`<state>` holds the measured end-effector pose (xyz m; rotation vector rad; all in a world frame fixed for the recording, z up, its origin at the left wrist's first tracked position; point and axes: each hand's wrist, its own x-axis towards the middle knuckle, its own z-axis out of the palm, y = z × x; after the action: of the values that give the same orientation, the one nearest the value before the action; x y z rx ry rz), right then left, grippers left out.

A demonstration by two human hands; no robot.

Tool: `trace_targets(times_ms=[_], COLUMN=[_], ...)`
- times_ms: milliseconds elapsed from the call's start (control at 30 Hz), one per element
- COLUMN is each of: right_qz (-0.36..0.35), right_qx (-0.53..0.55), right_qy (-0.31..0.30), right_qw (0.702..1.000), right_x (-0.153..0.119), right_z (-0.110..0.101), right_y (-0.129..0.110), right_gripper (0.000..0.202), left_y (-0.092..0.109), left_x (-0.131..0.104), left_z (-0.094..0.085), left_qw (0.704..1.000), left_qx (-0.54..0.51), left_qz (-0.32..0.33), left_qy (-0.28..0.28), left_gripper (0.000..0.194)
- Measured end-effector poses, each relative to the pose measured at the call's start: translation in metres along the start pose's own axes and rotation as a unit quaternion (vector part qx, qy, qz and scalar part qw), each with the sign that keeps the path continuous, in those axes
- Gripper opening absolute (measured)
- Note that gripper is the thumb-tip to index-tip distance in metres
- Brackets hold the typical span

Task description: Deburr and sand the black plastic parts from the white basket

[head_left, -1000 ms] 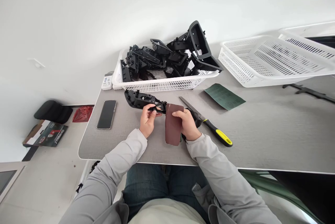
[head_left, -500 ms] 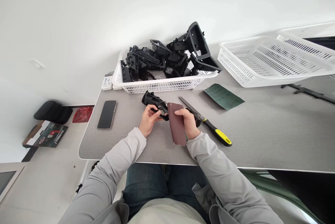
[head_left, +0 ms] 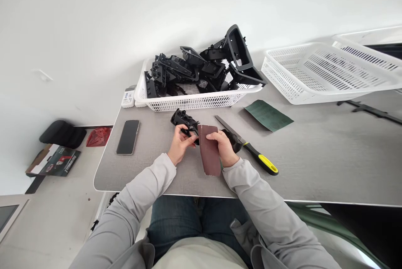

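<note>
My left hand (head_left: 181, 144) is closed on a black plastic part (head_left: 182, 120) with clips and ribs, held just above the grey table. Between thumb and fingers, my right hand (head_left: 224, 146) grips a bent sheet of reddish-brown sandpaper (head_left: 209, 153). The sheet's upper left edge overlaps the right end of the part, so whether they touch is hidden. Beyond my right hand a dark object (head_left: 234, 140) lies partly covered. Just right of it rests a file (head_left: 264, 163) with a black and yellow handle.
A white basket (head_left: 188, 104) heaped with black plastic parts stands at the back. A green sandpaper sheet (head_left: 268, 115) lies right of centre. White baskets (head_left: 295, 97) stand at right, near a long black strip (head_left: 373, 111). A phone (head_left: 127, 137) lies at left.
My right hand and the sandpaper have shifted slightly left, covering more of the black part's right end. My left hand keeps its hold, almost in place.
</note>
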<state>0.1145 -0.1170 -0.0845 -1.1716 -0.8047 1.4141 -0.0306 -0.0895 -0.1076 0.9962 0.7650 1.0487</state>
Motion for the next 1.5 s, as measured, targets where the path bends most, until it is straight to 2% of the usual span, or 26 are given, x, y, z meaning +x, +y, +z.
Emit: trace_targets(times_ms=[133, 233, 433, 567, 667, 833, 967, 1033, 1267, 1500], right_qz=[0.026, 0.032, 0.009, 0.038, 0.054, 0.024, 0.073, 0.087, 0.071, 0.082], right_qx=[0.036, 0.023, -0.041, -0.095, -0.094, -0.05, -0.081, -0.062, 0.099, 0.154], right_qy=[-0.005, -0.018, -0.041, -0.086, -0.089, -0.047, -0.096, -0.103, 0.04, 0.027], right_qw=[0.999, 0.999, 0.998, 0.991, 0.99, 0.997, 0.989, 0.989, 0.992, 0.984], right_x=[-0.001, -0.003, -0.004, -0.006, -0.007, -0.007, -0.008, -0.008, 0.001, 0.001], right_z=[0.003, 0.004, 0.005, 0.006, 0.006, 0.007, 0.007, 0.005, 0.001, 0.005], right_y=[-0.003, -0.005, -0.002, -0.002, -0.004, -0.006, -0.007, -0.008, -0.009, -0.007], right_gripper=[0.012, 0.01, 0.011, 0.01, 0.009, 0.012, 0.008, 0.007, 0.009, 0.011], left_y=[-0.001, -0.003, -0.009, -0.01, -0.01, -0.011, -0.011, -0.009, 0.0, 0.003], left_x=[0.002, 0.003, 0.001, 0.001, 0.002, 0.002, 0.002, 0.001, -0.001, -0.004], left_z=[-0.004, -0.007, -0.008, -0.01, -0.011, -0.01, -0.01, -0.01, -0.004, 0.001], left_qw=[0.999, 0.994, 0.978, 0.966, 0.967, 0.977, 0.975, 0.98, 0.997, 0.999], left_qx=[0.001, 0.045, 0.137, 0.183, 0.181, 0.143, 0.155, 0.136, 0.041, 0.004], left_qz=[0.035, 0.081, 0.146, 0.17, 0.164, 0.141, 0.142, 0.132, 0.068, 0.029], left_qy=[0.032, 0.062, 0.056, 0.069, 0.074, 0.065, 0.071, 0.066, 0.022, -0.013], left_gripper=[0.052, 0.049, 0.044, 0.039, 0.039, 0.042, 0.041, 0.042, 0.049, 0.055])
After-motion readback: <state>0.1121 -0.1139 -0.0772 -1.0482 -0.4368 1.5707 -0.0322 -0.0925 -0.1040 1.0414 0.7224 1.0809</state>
